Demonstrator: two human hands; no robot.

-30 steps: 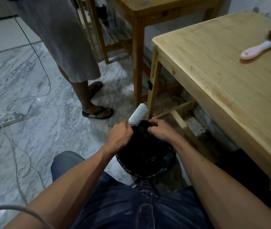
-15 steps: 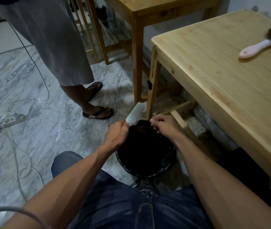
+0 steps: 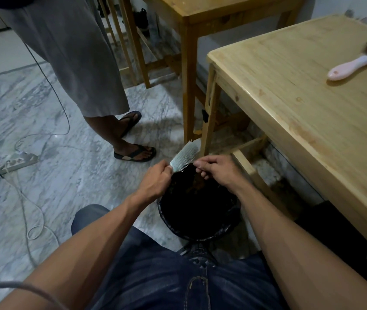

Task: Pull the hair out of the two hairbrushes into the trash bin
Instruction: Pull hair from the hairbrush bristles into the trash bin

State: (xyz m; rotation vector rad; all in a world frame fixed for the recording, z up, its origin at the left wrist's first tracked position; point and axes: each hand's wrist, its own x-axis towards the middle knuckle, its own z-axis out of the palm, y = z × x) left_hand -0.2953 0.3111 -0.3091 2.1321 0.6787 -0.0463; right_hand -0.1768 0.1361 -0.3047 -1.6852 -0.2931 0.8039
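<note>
While left hand (image 3: pixel 155 183) grips white hairbrush (image 3: pixel 184 156), right hand (image 3: pixel 217 172) pinches (contents unclear) over bin (image 3: pixel 171 222); marble floor (image 3: pixel 55 186), wooden table (image 3: pixel 312 113)

Left hand (image 3: pixel 155 183): fist closed in a grip, knuckles up, thumb side pointing forward.
Right hand (image 3: pixel 217 170): fingers (image 3: pixel 200 164) curled and pinched together, just beside the left hand.
Forearms: both bare, stretched forward, coming closer at the wrists.
</note>
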